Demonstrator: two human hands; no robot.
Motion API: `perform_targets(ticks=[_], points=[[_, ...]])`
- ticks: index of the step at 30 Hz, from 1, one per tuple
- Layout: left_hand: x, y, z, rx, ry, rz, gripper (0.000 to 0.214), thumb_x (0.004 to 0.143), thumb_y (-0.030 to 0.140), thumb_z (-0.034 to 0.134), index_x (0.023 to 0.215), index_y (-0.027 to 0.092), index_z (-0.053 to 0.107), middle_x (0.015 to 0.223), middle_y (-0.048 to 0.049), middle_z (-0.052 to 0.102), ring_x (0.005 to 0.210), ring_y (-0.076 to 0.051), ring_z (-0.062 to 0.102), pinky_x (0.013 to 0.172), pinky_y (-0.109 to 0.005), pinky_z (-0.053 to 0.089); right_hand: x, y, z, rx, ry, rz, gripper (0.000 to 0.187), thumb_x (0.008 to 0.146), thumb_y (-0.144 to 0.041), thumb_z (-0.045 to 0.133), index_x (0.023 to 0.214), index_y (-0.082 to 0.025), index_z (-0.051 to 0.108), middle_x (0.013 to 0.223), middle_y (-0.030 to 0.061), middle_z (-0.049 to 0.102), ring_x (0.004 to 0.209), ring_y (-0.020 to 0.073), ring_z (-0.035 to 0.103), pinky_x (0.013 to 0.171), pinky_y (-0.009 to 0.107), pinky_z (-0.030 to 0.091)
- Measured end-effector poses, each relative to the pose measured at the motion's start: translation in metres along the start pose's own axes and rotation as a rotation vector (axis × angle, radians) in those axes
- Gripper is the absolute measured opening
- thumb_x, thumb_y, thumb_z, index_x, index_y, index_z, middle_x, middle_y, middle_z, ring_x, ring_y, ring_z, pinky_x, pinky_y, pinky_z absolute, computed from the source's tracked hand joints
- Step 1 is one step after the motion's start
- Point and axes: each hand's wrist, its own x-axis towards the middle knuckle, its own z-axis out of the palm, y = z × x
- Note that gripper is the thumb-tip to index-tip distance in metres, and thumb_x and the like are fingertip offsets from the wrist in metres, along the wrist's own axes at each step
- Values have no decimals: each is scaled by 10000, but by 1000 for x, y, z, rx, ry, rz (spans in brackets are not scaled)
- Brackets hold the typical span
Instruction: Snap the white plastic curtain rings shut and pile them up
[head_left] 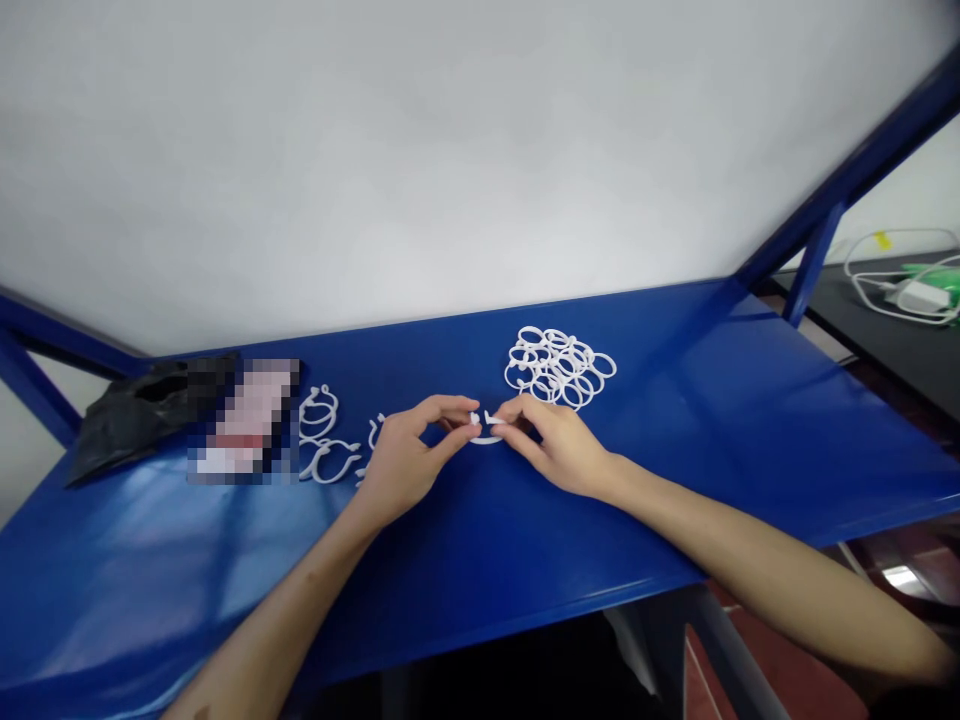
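Observation:
Both my hands pinch one white plastic ring [486, 440] above the blue table. The ring has a gap at its far side, with its two ends a little apart. My left hand [409, 455] is closed on one end between thumb and fingers, and my right hand [555, 445] is closed on the other. Just behind my right hand lies a pile of white rings [562, 365] that look joined into closed loops. To the left of my left hand lie several open white rings [326, 440] with gaps; a few are partly hidden by that hand.
The blue table [510, 560] stands against a pale wall [465, 170]. A black plastic bag [142, 410] and a blurred-out pinkish item [251, 415] lie at the left. Blue metal braces [814, 265] rise at both sides. A white charger with cable [919, 295] sits on a dark surface at right.

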Motion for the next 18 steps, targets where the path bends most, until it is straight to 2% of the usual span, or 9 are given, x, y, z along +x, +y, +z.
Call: perform_targets(ticks=[3, 8, 13, 18], points=[[-1, -3, 2, 27, -14, 17, 184, 910, 397, 655, 945, 244, 748, 903, -14, 777, 803, -164, 727, 736, -277, 567, 1, 2, 0, 32, 50, -50, 120, 1021, -285, 546, 1066, -194, 609, 956, 42, 736, 803, 151, 696, 703, 275, 538], [-5, 2, 8, 73, -11, 70, 164, 936, 329, 612, 862, 240, 727, 824, 13, 767, 712, -141, 706, 704, -254, 550, 1, 4, 0, 49, 108, -154, 144, 1011, -287, 568, 1019, -194, 678, 907, 47, 742, 809, 157, 693, 720, 293, 558], [-12, 6, 14, 125, -6, 148, 156, 928, 202, 563, 814, 226, 667, 787, 8, 733, 709, -138, 690, 665, -238, 533, -4, 0, -2, 65, 42, -196, 165, 1014, -277, 562, 997, -196, 704, 851, 40, 736, 780, 157, 667, 707, 302, 552], [-14, 5, 13, 232, 10, 301, 180, 947, 148, 510, 832, 219, 628, 752, 3, 686, 696, -135, 640, 676, -253, 513, -6, -5, -3, 49, 22, -186, 170, 1016, -272, 555, 967, -192, 697, 832, 34, 730, 744, 153, 644, 683, 299, 544]])
